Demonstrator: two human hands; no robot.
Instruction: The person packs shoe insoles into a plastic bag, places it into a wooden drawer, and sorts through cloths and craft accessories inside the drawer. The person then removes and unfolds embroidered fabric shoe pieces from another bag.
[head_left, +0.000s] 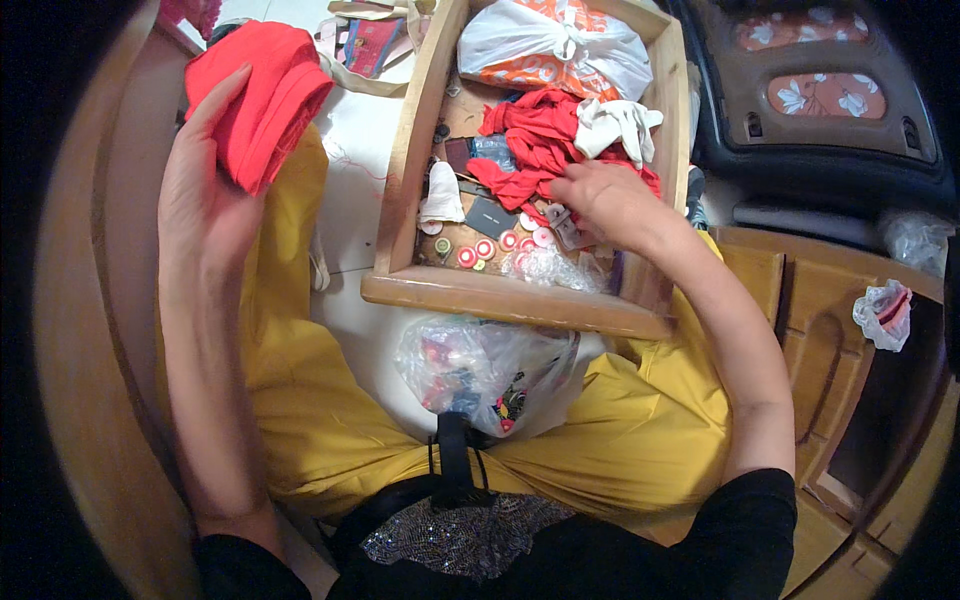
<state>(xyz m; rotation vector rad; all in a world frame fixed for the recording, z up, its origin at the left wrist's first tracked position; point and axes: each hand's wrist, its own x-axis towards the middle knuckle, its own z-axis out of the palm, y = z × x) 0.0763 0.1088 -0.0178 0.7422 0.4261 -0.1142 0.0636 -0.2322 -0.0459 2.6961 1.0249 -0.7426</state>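
My left hand (217, 157) grips a folded red cloth (262, 97), held up to the left of a wooden drawer (517, 300). Inside the drawer, my right hand (607, 199) reaches onto a crumpled heap of red fabric (536, 142); its fingers are blurred, and whether they pinch the fabric is not clear. A white cloth or glove (619, 127) lies on top of that heap. Just below my right fingers sits a small greyish buckle-like piece (566, 225). Several red and white thread spools (485, 248) and a dark flat case (490, 217) lie near the drawer's front.
A knotted white and orange plastic bag (555, 52) fills the drawer's far end. Between my legs rests a clear plastic bag (487, 367) with colourful contents. A wooden cabinet (817, 360) stands at right, below a dark case with floral panels (825, 94). Fabric straps (367, 82) lie on the floor.
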